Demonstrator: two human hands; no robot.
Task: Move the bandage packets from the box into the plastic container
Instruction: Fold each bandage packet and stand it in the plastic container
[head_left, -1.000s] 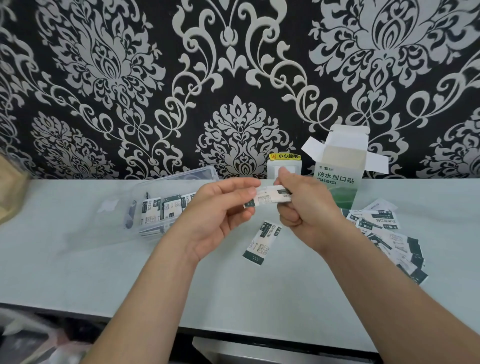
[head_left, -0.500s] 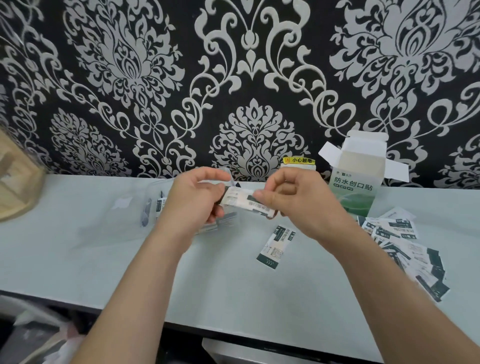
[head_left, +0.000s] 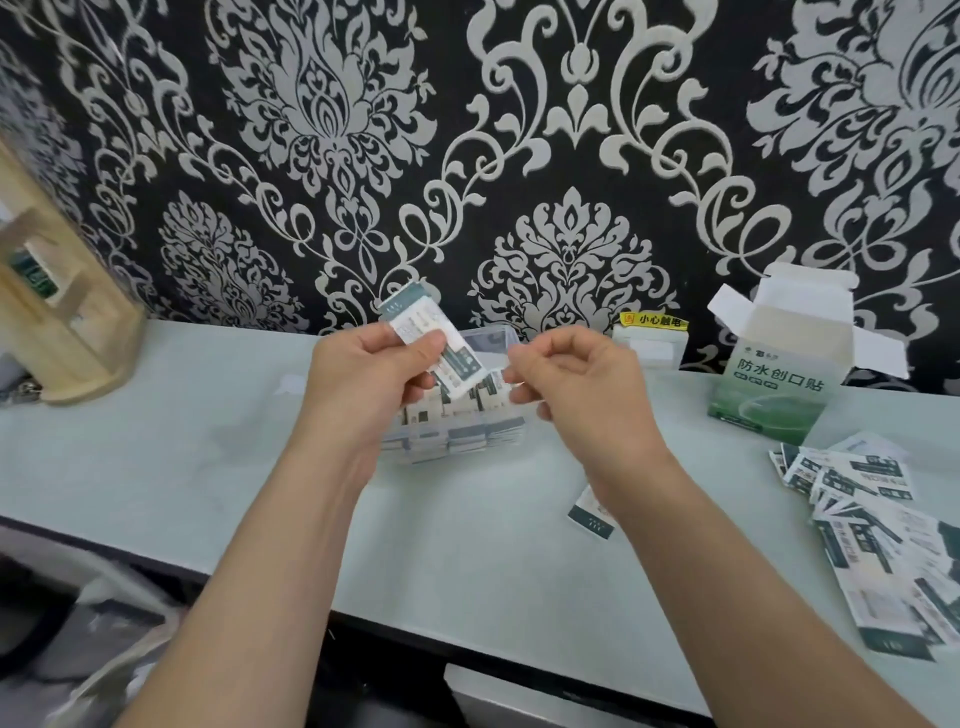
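Head camera: the left hand (head_left: 363, 379) pinches a couple of bandage packets (head_left: 441, 348) between thumb and fingers, fanned and tilted up toward eleven o'clock. It holds them above the open plastic container (head_left: 488, 335), which stands at twelve o'clock just beyond both hands. The right hand (head_left: 576, 384) hovers at three o'clock of the left one, fingers curled and thumb against forefinger, with nothing visible between them. Inside the container, stored packets (head_left: 452, 436) stand on edge in tight rows, so much of the job looks done. A single packet (head_left: 589, 512) lies flat on the table (head_left: 156, 457) at five o'clock, partly hidden by the right wrist. A loose pile (head_left: 872, 519) sprawls at four o'clock, and the opened box (head_left: 779, 374) stands at two o'clock with its flaps up. A wooden rack (head_left: 62, 312) sits at ten o'clock. The packets look very light, thin and bendy, with smooth wrappers that probably slide over one another. A pinch across the short end or mid-length should hold a few squared together. A flat one may need an edge lifted with a fingertip first. Dropping them in on edge probably suits the rows.
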